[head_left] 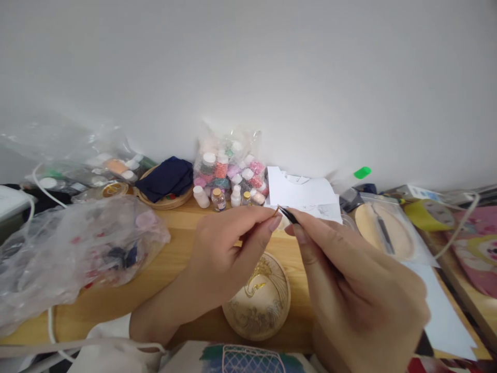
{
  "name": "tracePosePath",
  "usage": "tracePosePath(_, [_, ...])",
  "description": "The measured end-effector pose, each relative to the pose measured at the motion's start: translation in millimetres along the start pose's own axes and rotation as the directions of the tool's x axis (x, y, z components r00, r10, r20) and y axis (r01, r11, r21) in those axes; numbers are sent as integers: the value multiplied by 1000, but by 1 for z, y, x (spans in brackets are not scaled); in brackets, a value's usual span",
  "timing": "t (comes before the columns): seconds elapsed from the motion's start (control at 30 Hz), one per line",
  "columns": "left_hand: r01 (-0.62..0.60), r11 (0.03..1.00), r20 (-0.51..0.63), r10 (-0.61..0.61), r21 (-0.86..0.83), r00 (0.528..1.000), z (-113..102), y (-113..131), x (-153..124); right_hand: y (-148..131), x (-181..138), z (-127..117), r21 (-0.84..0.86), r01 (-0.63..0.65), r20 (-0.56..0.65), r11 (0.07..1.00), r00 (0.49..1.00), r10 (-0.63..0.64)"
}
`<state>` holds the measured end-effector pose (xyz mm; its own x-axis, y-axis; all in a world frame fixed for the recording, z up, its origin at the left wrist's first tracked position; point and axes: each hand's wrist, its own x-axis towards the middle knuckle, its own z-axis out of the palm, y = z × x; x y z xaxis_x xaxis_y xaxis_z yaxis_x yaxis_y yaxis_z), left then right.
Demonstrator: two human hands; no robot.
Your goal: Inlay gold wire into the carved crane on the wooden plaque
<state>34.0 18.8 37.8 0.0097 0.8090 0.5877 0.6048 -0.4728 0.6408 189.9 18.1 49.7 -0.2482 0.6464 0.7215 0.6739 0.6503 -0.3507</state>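
A long light-wood table (182, 233) is seen under a plain white wall, w/ much clutter on it. At the left a big crumpled clear plastic bag (70, 254) is laid; behind it a wooden hoop with dark blue cloth (166, 181) and a clear bag of small bead bottles (229, 168) are placed. A white paper sheet (303, 194) lies at the back centre. Below the hands a round wooden disc with carved gold pattern (258, 300) rests on the table. The right hand (357, 290) is closed around thin black tweezers (288, 214), held approx. at mid-length. The left hand (229, 248) is pinched, thumb & forefinger together, on a very fine thin piece (276, 210) at the tweezer tip; what it is exactly cannot be told. Both are held in the air above the disc. The piece is judged very light, prob. flexible & easy to drop; it is best gripped near its end. The bottles and paper stand just behind, close to the tips.
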Motion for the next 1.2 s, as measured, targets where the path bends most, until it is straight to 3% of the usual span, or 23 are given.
tracePosePath(0.17, [23, 1000, 15, -23, 3, 1000, -1, 3, 1, -5, -1, 0, -22, -98, 22, 995, 995, 98])
tracePosePath(0.47, [21, 1000, 7, -21, 21, 1000, 0, 0, 0, -5, -1, -2, -11, -105, 28, 994, 994, 105])
tracePosePath(0.7, [7, 999, -47, -5, 40, 999, -1, 1, -2, -6, 0, 3, 28, -62, -73, 998, 995, 64])
tracePosePath(0.83, [-59, 998, -78, 58, -4, 995, -1, -1, -4, -6, -1, 5, 40, -74, -121, 996, 990, 79])
tracePosePath(1.2, [-34, 991, -28, 30, -133, 999, -9, 0, -6, -2, -6, 6, 119, -58, -156, 991, 985, 77])
